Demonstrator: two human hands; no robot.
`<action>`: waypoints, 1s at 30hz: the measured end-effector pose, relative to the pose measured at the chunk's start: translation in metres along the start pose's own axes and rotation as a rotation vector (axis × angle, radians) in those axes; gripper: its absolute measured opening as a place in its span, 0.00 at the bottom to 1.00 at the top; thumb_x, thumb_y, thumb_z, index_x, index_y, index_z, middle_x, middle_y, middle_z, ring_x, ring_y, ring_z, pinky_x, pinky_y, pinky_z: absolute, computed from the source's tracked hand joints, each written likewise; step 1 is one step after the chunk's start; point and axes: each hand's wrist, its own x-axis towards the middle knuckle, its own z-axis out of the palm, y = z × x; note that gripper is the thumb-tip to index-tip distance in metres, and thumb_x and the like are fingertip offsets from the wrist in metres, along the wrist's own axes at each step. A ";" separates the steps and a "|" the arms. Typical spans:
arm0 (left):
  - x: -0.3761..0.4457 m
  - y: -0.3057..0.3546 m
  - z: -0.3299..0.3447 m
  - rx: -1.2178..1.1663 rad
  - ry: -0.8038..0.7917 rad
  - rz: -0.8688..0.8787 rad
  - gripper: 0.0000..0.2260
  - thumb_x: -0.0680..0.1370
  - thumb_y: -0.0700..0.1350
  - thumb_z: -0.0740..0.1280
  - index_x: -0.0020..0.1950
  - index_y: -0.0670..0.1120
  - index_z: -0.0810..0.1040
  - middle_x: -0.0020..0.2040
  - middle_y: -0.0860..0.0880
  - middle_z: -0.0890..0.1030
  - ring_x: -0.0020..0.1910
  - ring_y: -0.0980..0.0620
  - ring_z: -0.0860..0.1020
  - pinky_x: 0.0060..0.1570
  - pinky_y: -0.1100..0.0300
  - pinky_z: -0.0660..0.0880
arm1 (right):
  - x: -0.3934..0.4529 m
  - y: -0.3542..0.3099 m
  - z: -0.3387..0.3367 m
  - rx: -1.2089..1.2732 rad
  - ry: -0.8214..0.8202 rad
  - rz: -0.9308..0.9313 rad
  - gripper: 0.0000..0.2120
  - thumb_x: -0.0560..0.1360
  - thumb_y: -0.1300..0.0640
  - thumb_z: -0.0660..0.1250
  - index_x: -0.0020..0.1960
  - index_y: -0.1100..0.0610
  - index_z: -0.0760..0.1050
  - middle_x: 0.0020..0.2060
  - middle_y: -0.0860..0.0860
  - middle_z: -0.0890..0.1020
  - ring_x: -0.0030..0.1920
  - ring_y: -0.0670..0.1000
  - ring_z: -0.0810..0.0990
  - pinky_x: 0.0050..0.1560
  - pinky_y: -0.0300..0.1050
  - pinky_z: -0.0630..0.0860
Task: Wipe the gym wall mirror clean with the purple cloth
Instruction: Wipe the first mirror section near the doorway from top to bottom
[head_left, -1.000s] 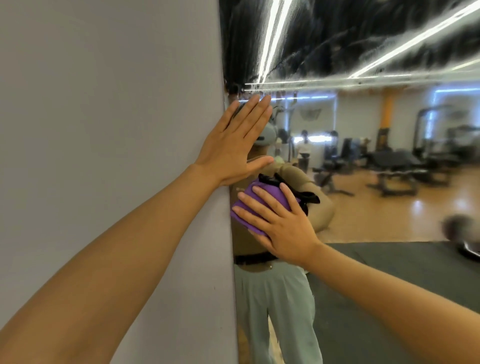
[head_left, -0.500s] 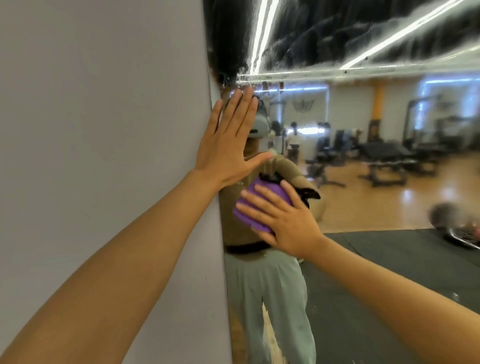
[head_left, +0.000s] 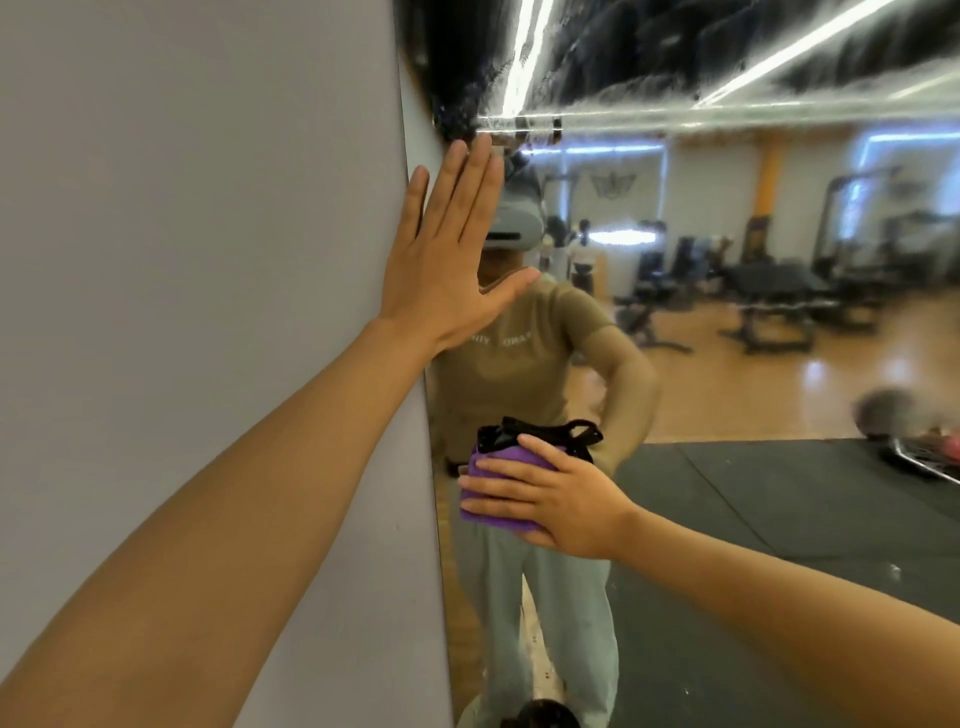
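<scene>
Now, purple cloth (head_left: 500, 486) beneath right hand (head_left: 558, 501), fingers (head_left: 493, 486) spread, pressing mirror (head_left: 727, 364).

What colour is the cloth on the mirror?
Purple, with a black strap at its top. The cloth shows best in the head view, under the right hand.

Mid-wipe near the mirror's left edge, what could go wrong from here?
1. The left hand lies flat across the seam between the grey wall and the mirror; its palm and thumb may leave fresh prints on the glass.
2. The right hand presses the bunched purple cloth with straight fingers, so the cloth could slip out.
3. The black strap hanging off the cloth might drag along the mirror.
</scene>
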 end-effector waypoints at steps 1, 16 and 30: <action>0.000 0.001 0.001 -0.003 0.008 0.000 0.43 0.79 0.71 0.43 0.82 0.40 0.46 0.83 0.40 0.48 0.82 0.42 0.46 0.78 0.46 0.39 | 0.005 0.017 -0.006 0.020 0.034 0.037 0.31 0.81 0.42 0.54 0.83 0.46 0.53 0.81 0.46 0.53 0.82 0.52 0.44 0.79 0.60 0.34; 0.001 0.013 0.010 0.005 0.136 -0.079 0.36 0.84 0.64 0.51 0.82 0.40 0.51 0.82 0.41 0.53 0.82 0.43 0.51 0.78 0.47 0.41 | -0.040 -0.003 -0.004 0.038 0.000 0.267 0.32 0.82 0.42 0.54 0.83 0.46 0.51 0.83 0.48 0.50 0.82 0.54 0.46 0.79 0.62 0.35; 0.003 0.024 0.017 0.039 0.197 -0.150 0.36 0.83 0.62 0.55 0.81 0.38 0.54 0.82 0.39 0.56 0.81 0.40 0.54 0.79 0.42 0.47 | -0.007 0.109 -0.033 0.037 0.236 0.680 0.26 0.86 0.42 0.52 0.82 0.47 0.58 0.81 0.51 0.58 0.81 0.56 0.54 0.79 0.64 0.44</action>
